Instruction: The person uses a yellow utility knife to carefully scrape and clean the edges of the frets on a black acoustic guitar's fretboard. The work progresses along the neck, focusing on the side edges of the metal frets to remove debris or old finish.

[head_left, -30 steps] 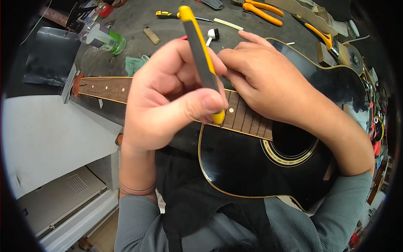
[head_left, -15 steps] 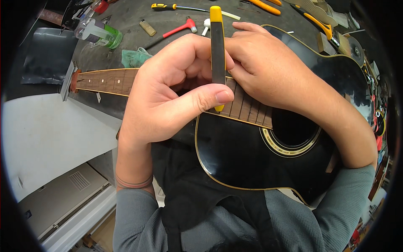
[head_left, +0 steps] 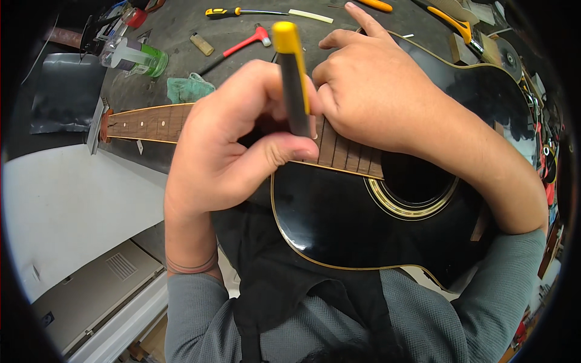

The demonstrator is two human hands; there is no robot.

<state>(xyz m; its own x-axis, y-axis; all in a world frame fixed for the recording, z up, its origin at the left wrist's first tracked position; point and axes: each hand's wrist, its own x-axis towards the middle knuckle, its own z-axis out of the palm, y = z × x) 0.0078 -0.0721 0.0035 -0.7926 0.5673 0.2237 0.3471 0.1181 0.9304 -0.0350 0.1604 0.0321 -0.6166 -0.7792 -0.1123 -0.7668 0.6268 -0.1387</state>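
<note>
A black acoustic guitar (head_left: pixel 327 230) lies crosswise before me, its stringless wooden fretboard (head_left: pixel 354 160) reaching left. My left hand (head_left: pixel 224 145) is closed round a yellow-and-black tool handle (head_left: pixel 287 66), held upright over the fretboard beside the body joint; its lower end is hidden by my thumb. My right hand (head_left: pixel 375 97) rests over the fretboard just right of the handle. Its little finger sticks up, while thumb and forefinger are curled, and whatever they grip is hidden. The soundhole (head_left: pixel 417 181) shows below my right forearm.
On the dark bench (head_left: pixel 181 27) lie a screwdriver (head_left: pixel 224 13), red hammer (head_left: pixel 245 38), small tan block (head_left: pixel 201 43), green cloth (head_left: pixel 190 89) and orange-handled tools (head_left: pixel 451 23). A bottle (head_left: pixel 145 58) stands at back left. A white board (head_left: pixel 72 212) fills the left.
The tool in my left hand has shifted left and downward at its top since half a second ago. My right hand has moved up, its outer fingers more raised.
</note>
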